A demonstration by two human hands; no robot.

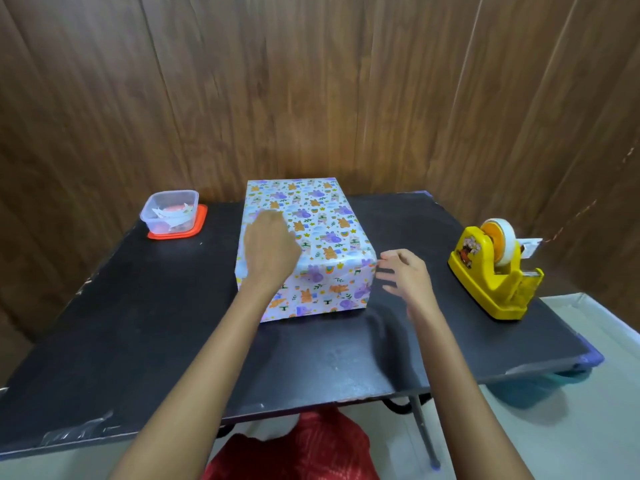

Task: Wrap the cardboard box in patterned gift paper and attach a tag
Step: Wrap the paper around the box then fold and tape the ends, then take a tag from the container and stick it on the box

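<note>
Rectangular cardboard box (pixel 322 237), fully covered in pale animal-print gift paper, at the back middle of the black folding table (pixel 156 323); left hand (pixel 270 247) laid flat on top, right hand (pixel 405 275) relaxed and empty beside its near right corner; tag unattached, possibly in the clear plastic tub (pixel 171 213) at the far left corner.

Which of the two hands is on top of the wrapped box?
The left hand, lying on top of the box; the right hand is beside its near right corner instead.

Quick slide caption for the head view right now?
Left hand rests on the wrapped box while the right hand hovers by its corner, tape dispenser at right.
</note>
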